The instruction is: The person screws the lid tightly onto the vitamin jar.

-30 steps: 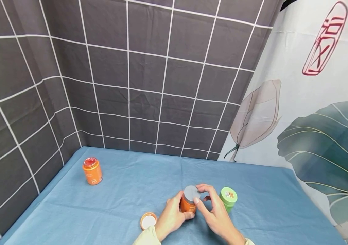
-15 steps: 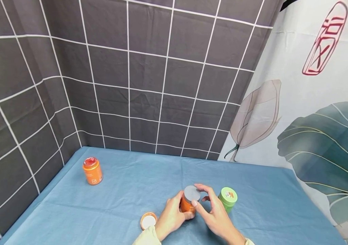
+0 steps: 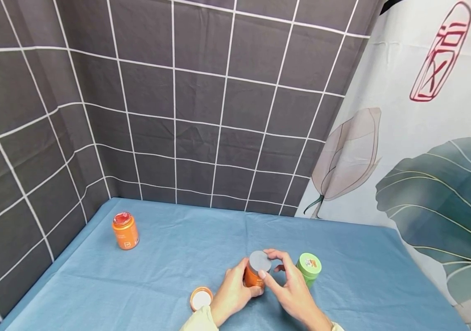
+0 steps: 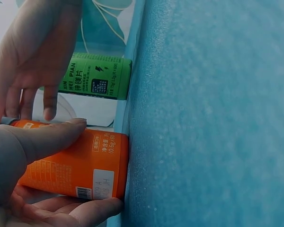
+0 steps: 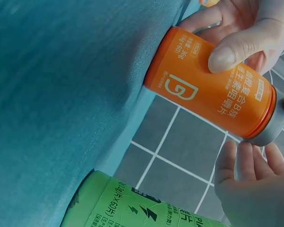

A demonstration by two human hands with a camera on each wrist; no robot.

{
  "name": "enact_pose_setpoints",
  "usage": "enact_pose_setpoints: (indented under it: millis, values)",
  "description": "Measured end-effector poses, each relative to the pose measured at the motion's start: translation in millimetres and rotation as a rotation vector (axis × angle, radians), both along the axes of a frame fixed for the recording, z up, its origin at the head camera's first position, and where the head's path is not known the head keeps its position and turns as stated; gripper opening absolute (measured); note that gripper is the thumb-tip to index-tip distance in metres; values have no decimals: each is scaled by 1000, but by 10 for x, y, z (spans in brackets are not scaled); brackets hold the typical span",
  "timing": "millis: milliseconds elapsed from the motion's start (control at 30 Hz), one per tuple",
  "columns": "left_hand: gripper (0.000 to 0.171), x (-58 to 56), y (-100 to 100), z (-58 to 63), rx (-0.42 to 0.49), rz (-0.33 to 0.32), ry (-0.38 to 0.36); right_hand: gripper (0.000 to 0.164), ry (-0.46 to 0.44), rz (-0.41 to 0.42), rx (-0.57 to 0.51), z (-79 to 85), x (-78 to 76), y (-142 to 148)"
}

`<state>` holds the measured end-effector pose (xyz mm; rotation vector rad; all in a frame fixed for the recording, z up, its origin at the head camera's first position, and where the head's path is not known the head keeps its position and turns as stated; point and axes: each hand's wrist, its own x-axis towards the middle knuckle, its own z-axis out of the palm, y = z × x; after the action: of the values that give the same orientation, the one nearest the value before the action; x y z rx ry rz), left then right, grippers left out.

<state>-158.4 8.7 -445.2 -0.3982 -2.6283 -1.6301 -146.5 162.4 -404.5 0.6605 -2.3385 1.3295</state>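
Note:
My left hand [image 3: 232, 292] grips the orange bottle [image 3: 254, 279], thumb across its near side and fingers behind. It stands upright on the blue cloth, with white print and a B-like logo facing the right wrist view. A grey lid [image 3: 260, 261] sits on top of it. At the lid's rim, my right hand [image 3: 295, 292] pinches with thumb and fingertips from the right side. Just beyond the right hand stands a green bottle [image 3: 309, 271] with a green lid, partly hidden by that hand in the head view.
An uncapped orange bottle [image 3: 126, 235] with a red mouth stands at the far left of the blue cloth [image 3: 169, 257]. An orange cap [image 3: 201, 299], white inside facing up, lies beside the left wrist. Dark gridded fabric [image 3: 202, 138] hangs behind the table.
My right thumb has shifted slightly left and toward me along the grey lid's rim. The left hand and the bottles have stayed in place.

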Motion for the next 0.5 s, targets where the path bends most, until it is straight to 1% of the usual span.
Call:
enact_pose_setpoints:
  millis: [100,233,333,467,500]
  values:
    - [54,7,3,5,-7,7,-13,30,13,-25,16,4,8,-11]
    - [53,4,3,1,-3,3,-11,30,29,-48,35,12,16,-22]
    - [53,-3,1,-8,-2,0,-1,31,40,-59,47,-94,-49,14]
    - [52,-16,-2,-12,5,-10,7,34,47,-49,55,-263,-156,81]
    - [52,-19,-2,-10,9,-14,6,35,48,-43,55,-273,-163,89]
